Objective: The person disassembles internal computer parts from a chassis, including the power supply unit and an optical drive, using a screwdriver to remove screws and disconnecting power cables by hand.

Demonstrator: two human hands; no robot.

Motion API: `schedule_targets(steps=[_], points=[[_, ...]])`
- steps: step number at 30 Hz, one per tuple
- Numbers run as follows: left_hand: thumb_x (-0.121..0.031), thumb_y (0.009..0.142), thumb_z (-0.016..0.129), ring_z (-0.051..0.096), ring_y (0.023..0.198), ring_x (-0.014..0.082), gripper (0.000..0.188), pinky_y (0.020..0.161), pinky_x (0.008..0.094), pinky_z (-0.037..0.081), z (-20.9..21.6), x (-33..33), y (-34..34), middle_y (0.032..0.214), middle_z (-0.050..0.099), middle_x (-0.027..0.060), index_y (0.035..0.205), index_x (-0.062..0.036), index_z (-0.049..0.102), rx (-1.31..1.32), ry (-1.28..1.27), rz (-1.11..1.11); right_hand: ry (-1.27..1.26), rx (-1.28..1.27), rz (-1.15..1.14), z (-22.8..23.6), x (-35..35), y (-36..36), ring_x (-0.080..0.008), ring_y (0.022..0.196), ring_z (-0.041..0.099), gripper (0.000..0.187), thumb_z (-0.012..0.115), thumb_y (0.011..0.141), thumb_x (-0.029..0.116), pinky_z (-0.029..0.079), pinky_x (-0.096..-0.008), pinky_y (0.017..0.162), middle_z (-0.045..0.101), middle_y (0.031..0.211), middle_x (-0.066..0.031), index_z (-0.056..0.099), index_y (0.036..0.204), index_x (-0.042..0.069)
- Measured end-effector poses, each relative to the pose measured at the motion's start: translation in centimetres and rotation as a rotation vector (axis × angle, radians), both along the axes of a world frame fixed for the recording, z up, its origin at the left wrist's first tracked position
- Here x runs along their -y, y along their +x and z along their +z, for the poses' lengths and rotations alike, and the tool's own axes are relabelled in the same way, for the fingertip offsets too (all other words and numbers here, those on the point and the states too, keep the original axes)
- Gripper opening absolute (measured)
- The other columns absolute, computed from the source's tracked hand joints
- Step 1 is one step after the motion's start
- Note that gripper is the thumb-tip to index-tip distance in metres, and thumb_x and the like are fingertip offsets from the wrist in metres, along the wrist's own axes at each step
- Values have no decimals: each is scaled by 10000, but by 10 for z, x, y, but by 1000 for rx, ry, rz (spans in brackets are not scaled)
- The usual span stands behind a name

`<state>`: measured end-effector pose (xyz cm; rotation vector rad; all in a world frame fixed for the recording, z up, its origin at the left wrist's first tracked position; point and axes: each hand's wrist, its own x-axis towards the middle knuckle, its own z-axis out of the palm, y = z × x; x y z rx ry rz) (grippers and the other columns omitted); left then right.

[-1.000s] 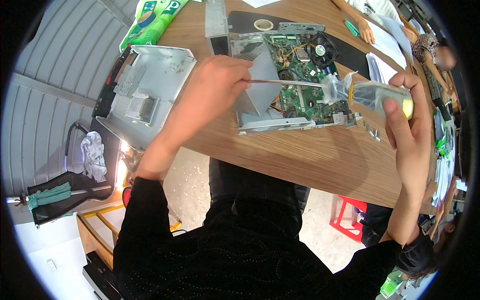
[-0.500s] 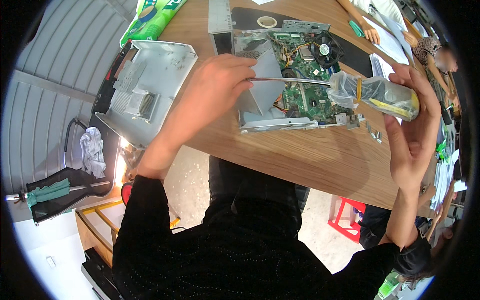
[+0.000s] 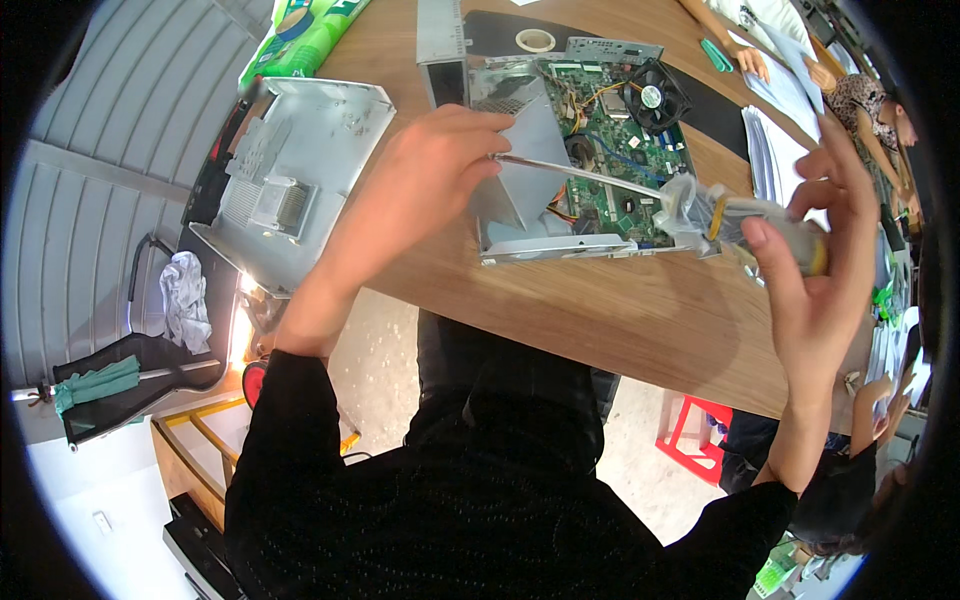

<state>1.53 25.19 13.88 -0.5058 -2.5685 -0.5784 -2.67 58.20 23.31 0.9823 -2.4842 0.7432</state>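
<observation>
A long screwdriver (image 3: 590, 176) lies across an opened computer case (image 3: 560, 245), its shaft above the board. Its thick handle is wrapped in clear plastic with a yellow band. My left hand (image 3: 430, 180) is closed in a pinch at the tip end of the shaft, next to a grey metal panel (image 3: 530, 160); its fingertips hide the tip. My right hand (image 3: 815, 240) holds the handle, thumb across the front and fingers loosely curled around the far side. Below the shaft sits the green circuit board (image 3: 625, 200) with cables and a black fan (image 3: 655, 97).
Left of the case lies a detached metal cover (image 3: 330, 125) with a heat sink (image 3: 283, 205) on it. A roll of tape (image 3: 535, 40) lies behind the case, a green bag (image 3: 310, 40) at the far left. Papers (image 3: 775, 155) and another person's hand (image 3: 752, 62) are at right.
My right hand has turned; its thumb now crosses the handle. The handle end has dropped nearer to me, tilting the shaft. My left hand stays almost where it was.
</observation>
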Motion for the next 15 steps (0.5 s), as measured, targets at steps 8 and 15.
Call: schedule_targets(steps=[8, 15], points=[[-20, 797, 738, 663, 1024, 333, 192, 858, 405, 549, -4, -3, -2, 1175, 714, 106, 984, 16, 715, 15, 62, -1, -334, -54, 211, -19, 5, -12, -191, 1008, 618, 522, 722, 931, 278, 495, -305, 869, 612, 1100, -108, 513, 1329, 13], [-17, 795, 735, 664, 1023, 332, 185, 860, 407, 547, -1, -2, -2, 1176, 712, 111, 978, 11, 716, 18, 18, 10, 123, 87, -75, 9, -8, 2, -214, 1095, 610, 355, 511, 1049, 226, 498, -319, 942, 593, 1139, -116, 494, 1359, 54]])
